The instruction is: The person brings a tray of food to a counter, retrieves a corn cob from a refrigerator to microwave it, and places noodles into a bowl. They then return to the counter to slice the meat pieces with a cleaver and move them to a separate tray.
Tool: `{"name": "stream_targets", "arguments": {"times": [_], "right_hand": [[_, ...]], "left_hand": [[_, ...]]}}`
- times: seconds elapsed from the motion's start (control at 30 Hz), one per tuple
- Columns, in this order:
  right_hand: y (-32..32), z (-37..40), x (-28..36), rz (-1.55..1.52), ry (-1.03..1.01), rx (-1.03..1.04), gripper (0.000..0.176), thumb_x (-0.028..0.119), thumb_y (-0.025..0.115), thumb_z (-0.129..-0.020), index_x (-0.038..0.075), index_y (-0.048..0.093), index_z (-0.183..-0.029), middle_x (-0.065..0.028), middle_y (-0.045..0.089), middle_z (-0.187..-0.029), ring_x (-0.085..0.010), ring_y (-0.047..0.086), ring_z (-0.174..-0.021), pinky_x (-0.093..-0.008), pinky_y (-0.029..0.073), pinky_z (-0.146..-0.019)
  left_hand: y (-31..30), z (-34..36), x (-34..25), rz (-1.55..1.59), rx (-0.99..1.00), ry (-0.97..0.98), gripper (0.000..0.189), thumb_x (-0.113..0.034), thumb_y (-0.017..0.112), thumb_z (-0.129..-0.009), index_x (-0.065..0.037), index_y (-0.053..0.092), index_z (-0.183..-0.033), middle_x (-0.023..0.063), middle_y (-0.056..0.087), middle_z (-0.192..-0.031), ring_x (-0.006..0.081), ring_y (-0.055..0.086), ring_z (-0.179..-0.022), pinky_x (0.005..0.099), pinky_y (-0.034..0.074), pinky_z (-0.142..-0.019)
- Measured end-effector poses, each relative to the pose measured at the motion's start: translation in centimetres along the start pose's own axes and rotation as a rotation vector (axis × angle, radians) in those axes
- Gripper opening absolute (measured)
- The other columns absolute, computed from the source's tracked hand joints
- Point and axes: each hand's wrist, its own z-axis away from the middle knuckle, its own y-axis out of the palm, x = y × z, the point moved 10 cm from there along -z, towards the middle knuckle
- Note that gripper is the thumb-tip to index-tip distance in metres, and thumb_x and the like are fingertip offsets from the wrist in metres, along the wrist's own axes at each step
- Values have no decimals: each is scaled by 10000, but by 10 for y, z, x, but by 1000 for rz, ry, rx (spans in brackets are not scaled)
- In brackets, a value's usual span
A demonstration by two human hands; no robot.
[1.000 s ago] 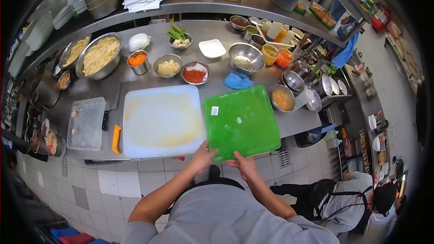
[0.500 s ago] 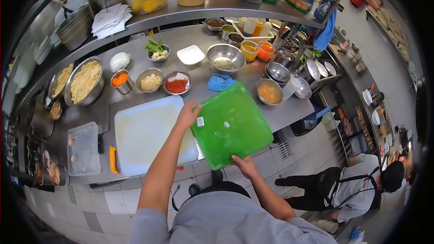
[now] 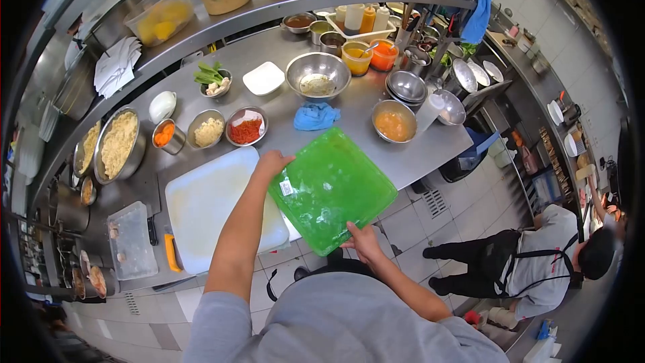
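Between my two hands is a green cutting board with rounded corners, a shiny surface and a small white label. My left hand holds its left edge, next to the label. At the lower edge my right hand grips it, thumb on top and fingers beneath. The board is tilted and overlaps the front of the steel table. Left of it lies a white cutting board, partly hidden behind my left forearm. A crumpled blue cloth rests just beyond the green board.
Bowls of red spice, chopped garlic and orange sauce stand around the boards. A large steel bowl sits behind. At left are a yellow-handled tool and a clear tray. A co-worker stands at right.
The green board has come slightly left and nearer my body, turning a little, with both hands still on it. My view has shifted, and the co-worker's posture differs slightly.
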Motion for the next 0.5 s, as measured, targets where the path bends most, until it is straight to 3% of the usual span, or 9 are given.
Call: {"name": "stream_targets", "arguments": {"times": [0.03,0.17,0.27,0.4,0.47,0.5], "right_hand": [[-1,-1,-2,-7,20,-4,427,232,600,-1091,5,472,-1429,-178,705,-1209,-260,769,-908,-370,664,-682],[-3,-6,-5,3,30,-19,437,232,603,-1089,14,463,-1441,-175,696,-1239,-258,767,-896,-368,663,-683],[4,-8,0,21,-25,86,426,225,590,-1096,17,460,-1444,-165,690,-1262,-253,766,-905,-366,662,-678],[6,-11,3,-114,-46,101,395,207,575,-1103,29,475,-1441,-141,683,-1291,-248,758,-955,-363,660,-697],[6,-5,1,-211,-63,114,381,202,570,-1106,32,486,-1436,-133,687,-1286,-245,753,-983,-361,659,-708],[10,-9,1,-154,-36,134,389,194,583,-1098,37,489,-1441,-121,692,-1280,-239,741,-1019,-363,659,-712]], "left_hand": [[4,-2,2,-103,58,-26,693,-680,668,-907,1,784,-968,260,758,-977,430,729,-979,499,559,-867],[-12,13,-5,-164,49,-62,734,-708,595,-935,-4,791,-995,257,760,-1027,437,724,-1035,508,552,-913],[-17,36,8,-44,86,-125,731,-695,562,-961,-1,788,-997,244,760,-1049,442,718,-1023,506,547,-927],[-86,71,-66,-15,-173,-41,659,-666,589,-964,-35,779,-933,219,751,-917,423,720,-909,506,550,-811],[-101,86,-68,11,-261,-21,634,-656,610,-958,-45,772,-905,213,742,-860,413,718,-856,503,546,-761],[-109,87,-64,72,-312,1,605,-611,648,-959,-25,721,-832,199,694,-771,385,664,-746,486,498,-685]]}}
